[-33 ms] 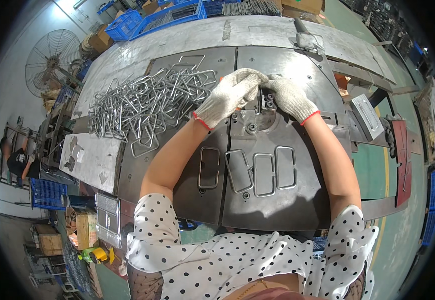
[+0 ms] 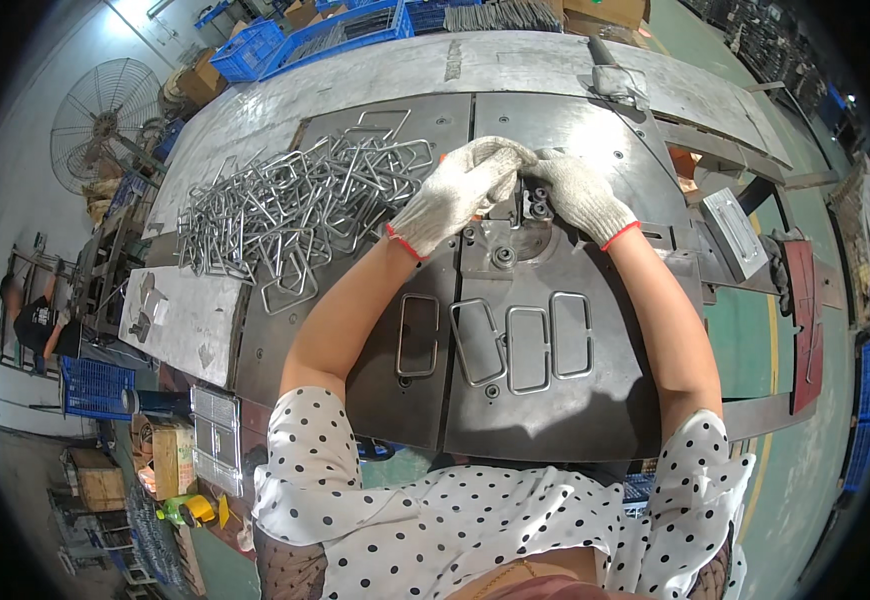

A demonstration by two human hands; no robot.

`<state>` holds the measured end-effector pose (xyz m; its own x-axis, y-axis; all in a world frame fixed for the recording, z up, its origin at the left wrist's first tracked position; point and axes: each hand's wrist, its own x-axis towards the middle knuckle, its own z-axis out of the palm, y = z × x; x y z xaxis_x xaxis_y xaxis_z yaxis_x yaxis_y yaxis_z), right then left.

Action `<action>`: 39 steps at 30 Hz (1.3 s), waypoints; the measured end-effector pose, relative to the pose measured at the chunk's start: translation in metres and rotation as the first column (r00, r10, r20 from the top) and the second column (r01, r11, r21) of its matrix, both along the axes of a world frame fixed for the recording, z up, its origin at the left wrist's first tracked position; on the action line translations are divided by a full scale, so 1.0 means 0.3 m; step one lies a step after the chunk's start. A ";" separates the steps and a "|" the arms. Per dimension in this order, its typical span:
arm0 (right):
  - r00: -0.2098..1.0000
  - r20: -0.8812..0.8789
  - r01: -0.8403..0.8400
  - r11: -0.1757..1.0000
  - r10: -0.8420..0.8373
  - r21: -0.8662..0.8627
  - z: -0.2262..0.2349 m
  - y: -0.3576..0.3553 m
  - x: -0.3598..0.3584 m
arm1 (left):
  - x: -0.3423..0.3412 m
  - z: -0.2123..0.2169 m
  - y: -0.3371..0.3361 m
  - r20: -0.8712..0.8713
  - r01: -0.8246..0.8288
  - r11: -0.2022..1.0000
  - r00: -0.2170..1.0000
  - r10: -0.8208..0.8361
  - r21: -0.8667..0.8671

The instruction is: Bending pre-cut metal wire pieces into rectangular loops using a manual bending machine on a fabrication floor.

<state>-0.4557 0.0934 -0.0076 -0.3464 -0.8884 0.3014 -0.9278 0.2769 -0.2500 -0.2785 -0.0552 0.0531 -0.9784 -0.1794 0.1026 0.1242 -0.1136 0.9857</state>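
Both hands wear off-white knit gloves with red cuffs and meet over a small bolted metal fixture (image 2: 536, 204) on the steel table. My left hand (image 2: 475, 180) has its fingers closed at the fixture's left side. Pressed close to it, my right hand (image 2: 577, 190) curls its fingers over the fixture's top. Whatever the fingers hold is hidden by the gloves. Nearer to me lie several rectangular bent-wire frames, among them a left one (image 2: 401, 340) and a right one (image 2: 589, 340). A tangled heap of similar shiny wire frames (image 2: 295, 205) covers the table left of my left hand.
Blue crates (image 2: 250, 52) stand beyond the table's far edge. At the right are a pale metal block (image 2: 735, 236) and a dark red panel (image 2: 805, 320). A large fan (image 2: 103, 122) stands at the far left, and another person (image 2: 37, 325) is below it.
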 end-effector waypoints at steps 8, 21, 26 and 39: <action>1.000 0.013 -0.003 1.000 0.003 0.009 0.010 0.001 0.007 | 0.001 -0.005 -0.005 0.006 0.015 1.000 1.000 -0.015 -0.020; 1.000 0.005 -0.025 0.999 0.025 -0.022 0.006 -0.006 -0.002 | 0.013 0.048 0.001 0.034 -0.002 0.998 0.999 0.005 -0.070; 0.999 0.040 -0.031 0.999 0.031 -0.010 0.024 0.006 0.005 | 0.084 0.198 -0.176 -0.219 -0.366 0.902 0.922 0.319 -0.229; 1.000 0.019 0.004 1.000 -0.004 -0.010 -0.014 -0.001 -0.012 | -0.176 0.011 -0.476 0.250 0.382 -0.237 0.861 0.443 -0.893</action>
